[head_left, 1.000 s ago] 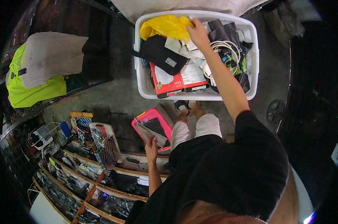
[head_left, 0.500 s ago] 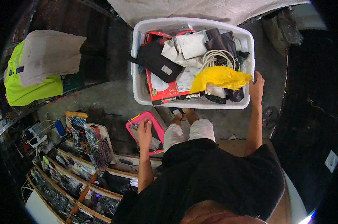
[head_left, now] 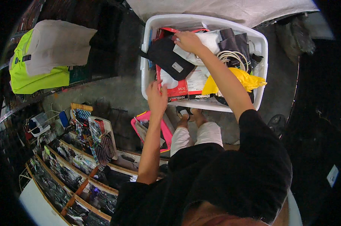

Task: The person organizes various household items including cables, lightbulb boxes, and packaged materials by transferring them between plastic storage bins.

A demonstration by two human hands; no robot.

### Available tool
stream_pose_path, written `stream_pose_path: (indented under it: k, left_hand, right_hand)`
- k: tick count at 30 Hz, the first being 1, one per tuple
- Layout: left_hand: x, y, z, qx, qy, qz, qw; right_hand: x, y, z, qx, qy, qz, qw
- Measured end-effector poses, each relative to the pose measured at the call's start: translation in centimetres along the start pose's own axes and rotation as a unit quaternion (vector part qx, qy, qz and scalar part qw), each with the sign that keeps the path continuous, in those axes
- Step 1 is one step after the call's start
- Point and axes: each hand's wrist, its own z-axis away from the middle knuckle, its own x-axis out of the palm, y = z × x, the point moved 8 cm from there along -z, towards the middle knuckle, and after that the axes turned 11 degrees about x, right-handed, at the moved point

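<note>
A white plastic bin (head_left: 147, 84) holds a mixed pile. My right hand (head_left: 188, 41) reaches over its far part, fingers bent at the upper edge of a black fabric pouch (head_left: 164, 56) and beside crumpled white sheets (head_left: 210, 39). No lifted thing shows in that hand. My left hand (head_left: 157, 96) is at the near left rim, fingers slightly apart, beside the red and white boxes (head_left: 178, 90); it holds nothing that I can see. Under my right forearm lie a yellow plastic bag (head_left: 245, 80) and a coil of pale cable (head_left: 234, 58).
A pink-rimmed crate (head_left: 166, 135) stands on the floor by my feet. Wooden compartments (head_left: 89, 177) with packaged goods fill the lower left. Grey and bright yellow-green cloths (head_left: 38, 81) lie at the far left. Pale cloth (head_left: 223, 9) hangs beyond the bin.
My right hand has left the bin's right rim and crossed to the pouch's far edge. My left hand has moved up from above the pink crate to the bin's near left rim.
</note>
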Motion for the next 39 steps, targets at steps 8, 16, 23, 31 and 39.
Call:
stream_pose_path:
  k: [8,16,23,31,39]
  left_hand:
    - [6.0,-6.6,2.4,-0.022,-0.161,-0.156,0.974]
    - [5.0,-6.2,1.2,-0.084,-0.161,-0.11,0.977]
    - [5.0,-6.0,1.2,-0.085,-0.125,-0.075,0.986]
    - [4.4,-7.3,1.0,-0.13,-0.048,0.044,0.989]
    - [0.0,-6.7,0.5,-0.108,0.026,0.157,0.981]
  right_hand:
    - [-1.3,-3.5,4.5,-0.143,-0.084,0.217,0.962]
    - [-11.1,-3.5,14.0,-0.219,-0.021,0.211,0.952]
    - [-16.2,-0.8,19.8,-0.182,0.032,0.205,0.961]
    - [-16.7,0.7,22.7,-0.164,0.072,0.218,0.959]
    - [-16.7,1.7,23.0,-0.147,0.086,0.2,0.965]
